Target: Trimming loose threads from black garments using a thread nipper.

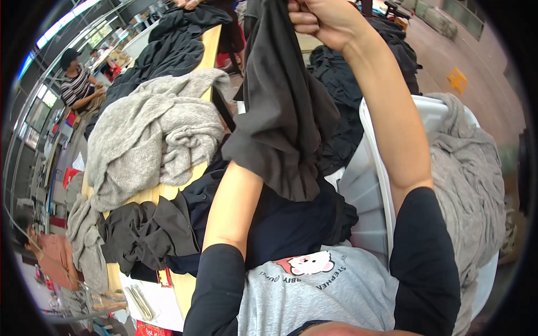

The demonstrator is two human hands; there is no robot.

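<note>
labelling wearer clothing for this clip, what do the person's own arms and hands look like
Both arms wear black sleeves pushed up above the elbow, over a grey printed top. The forearms are bare. The right hand shows no glove, ring or watch; the left hand is hidden behind dark cloth.

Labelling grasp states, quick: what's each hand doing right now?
Right hand: closed, gripping the top of the dark grey fabric garment, held up.
Left hand: hidden behind that hanging garment; only the forearm shows, so cannot tell.

Matt dark cloth garment (pixel 280 106) — fuzzy grey knit (pixel 151 134), wooden table (pixel 210 42).
</note>
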